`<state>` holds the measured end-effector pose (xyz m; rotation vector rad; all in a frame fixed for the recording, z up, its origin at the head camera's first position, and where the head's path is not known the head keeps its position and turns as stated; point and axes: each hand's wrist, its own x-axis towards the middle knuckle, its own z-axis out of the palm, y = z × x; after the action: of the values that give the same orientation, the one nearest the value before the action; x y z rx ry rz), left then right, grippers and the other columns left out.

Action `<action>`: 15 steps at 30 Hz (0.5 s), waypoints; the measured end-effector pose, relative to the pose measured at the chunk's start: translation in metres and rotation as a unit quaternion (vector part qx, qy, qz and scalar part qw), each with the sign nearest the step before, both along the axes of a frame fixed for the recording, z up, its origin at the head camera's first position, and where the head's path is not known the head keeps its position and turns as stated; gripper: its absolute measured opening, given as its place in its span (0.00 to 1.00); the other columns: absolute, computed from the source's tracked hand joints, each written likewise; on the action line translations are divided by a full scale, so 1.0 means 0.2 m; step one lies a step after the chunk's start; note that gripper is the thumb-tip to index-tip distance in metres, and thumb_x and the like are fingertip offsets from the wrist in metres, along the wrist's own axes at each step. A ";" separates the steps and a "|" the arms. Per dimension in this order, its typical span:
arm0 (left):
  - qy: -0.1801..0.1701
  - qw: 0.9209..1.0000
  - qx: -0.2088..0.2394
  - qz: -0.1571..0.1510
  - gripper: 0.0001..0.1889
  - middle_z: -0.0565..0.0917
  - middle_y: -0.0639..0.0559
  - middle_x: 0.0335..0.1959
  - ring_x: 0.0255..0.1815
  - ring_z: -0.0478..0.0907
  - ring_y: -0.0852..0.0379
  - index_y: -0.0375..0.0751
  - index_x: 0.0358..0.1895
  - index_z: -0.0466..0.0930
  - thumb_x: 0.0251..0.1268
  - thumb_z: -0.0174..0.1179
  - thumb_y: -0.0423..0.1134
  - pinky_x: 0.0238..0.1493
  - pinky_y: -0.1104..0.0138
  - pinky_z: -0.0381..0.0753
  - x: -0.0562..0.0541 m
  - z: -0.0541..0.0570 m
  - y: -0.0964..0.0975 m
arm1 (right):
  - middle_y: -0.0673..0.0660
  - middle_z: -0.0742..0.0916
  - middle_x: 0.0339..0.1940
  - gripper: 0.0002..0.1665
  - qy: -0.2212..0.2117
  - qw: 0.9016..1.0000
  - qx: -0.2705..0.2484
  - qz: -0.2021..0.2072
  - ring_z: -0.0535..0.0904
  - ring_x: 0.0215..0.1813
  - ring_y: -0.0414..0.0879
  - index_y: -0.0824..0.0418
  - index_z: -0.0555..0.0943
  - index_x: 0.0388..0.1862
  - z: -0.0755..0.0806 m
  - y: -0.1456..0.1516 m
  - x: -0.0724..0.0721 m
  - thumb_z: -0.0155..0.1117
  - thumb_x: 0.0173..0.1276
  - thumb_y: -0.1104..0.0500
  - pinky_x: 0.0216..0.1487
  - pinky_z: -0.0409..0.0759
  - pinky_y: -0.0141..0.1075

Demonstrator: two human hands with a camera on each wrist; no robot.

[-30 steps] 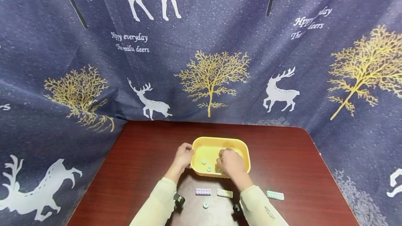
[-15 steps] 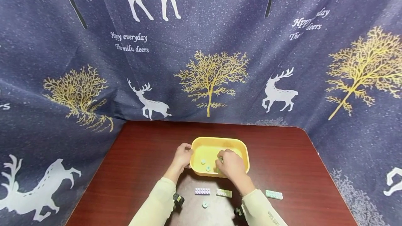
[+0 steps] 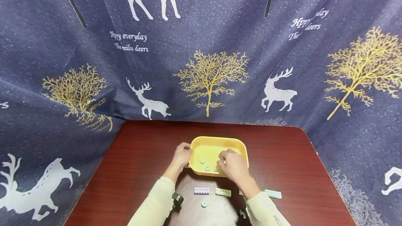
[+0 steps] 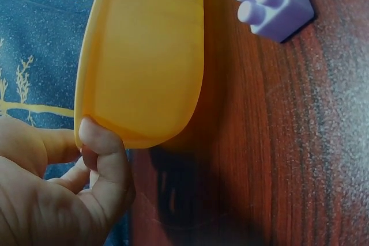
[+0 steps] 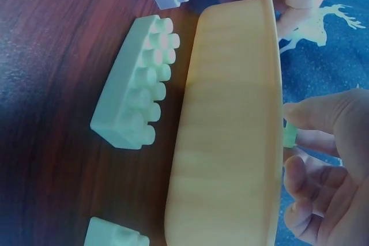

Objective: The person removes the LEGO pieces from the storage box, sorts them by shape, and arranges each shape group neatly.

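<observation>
A yellow plastic bin (image 3: 201, 149) stands on the table. My left hand (image 3: 182, 155) grips its left rim, thumb on the outer wall in the left wrist view. Above the bin's right half, my right hand (image 3: 234, 165) pinches a small green piece (image 5: 289, 135) between thumb and fingers; its full shape is hidden. Two small round mint pieces, one a ring (image 3: 207, 167) and one a disc (image 3: 202, 161), lie on the bin's floor. Another greenish piece lies below the right fingers, too small to tell its kind.
In front of the bin lie a purple building block (image 3: 201, 191), a pale green block (image 3: 223, 192) and a mint block (image 3: 273, 194). Another block is partly covered by the right wrist. A mint ring (image 3: 204, 204) lies nearer. A deer-print curtain (image 3: 188, 44) hangs behind.
My right hand has shifted slightly to the right over the bin, and its forearm now covers part of the block beside it. The left hand keeps its grip on the rim.
</observation>
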<state>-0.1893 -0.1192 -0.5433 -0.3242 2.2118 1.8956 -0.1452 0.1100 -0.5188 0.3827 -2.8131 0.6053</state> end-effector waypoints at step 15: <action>0.003 1.000 -0.010 -0.004 0.16 0.79 0.34 0.42 0.20 0.76 0.53 0.30 0.62 0.70 0.77 0.51 0.32 0.13 0.72 0.75 0.01 0.00 0.00 | 0.47 0.86 0.32 0.08 -0.001 1.000 -0.022 0.000 0.83 0.33 0.45 0.51 0.88 0.36 0.01 0.03 0.09 0.75 0.57 0.54 0.31 0.81 0.39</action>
<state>-0.1879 -0.1183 -0.5425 -0.3118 2.2351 1.8730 -0.1267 0.1159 -0.5176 0.3729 -2.7969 0.6669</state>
